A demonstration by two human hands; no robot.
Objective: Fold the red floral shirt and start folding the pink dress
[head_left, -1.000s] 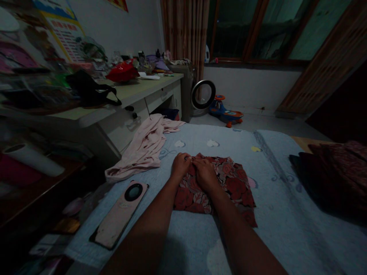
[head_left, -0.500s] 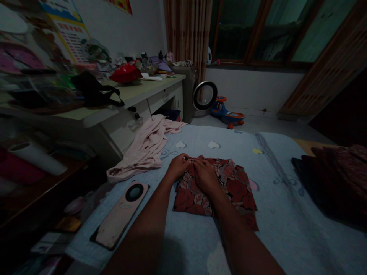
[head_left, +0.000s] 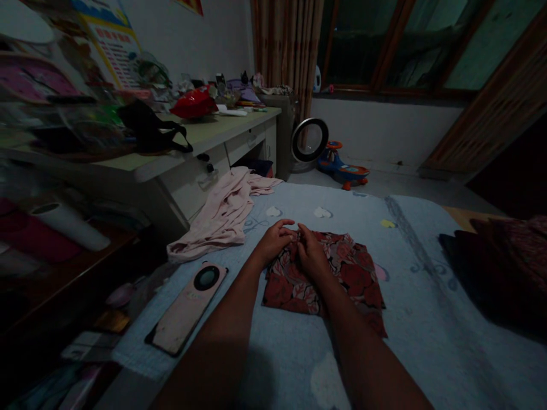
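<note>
left hand [head_left: 274, 244] and right hand [head_left: 313, 254] curled at the floral cloth [head_left: 354, 273], far left, any grip impossible to tell.

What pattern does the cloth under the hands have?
The cloth has a dark-outlined print of reddish flowers and paler leaves, best seen in the head view.

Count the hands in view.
2: the left hand at the far left corner of the floral cloth, the right hand beside it, over the cloth. No others show.
</note>
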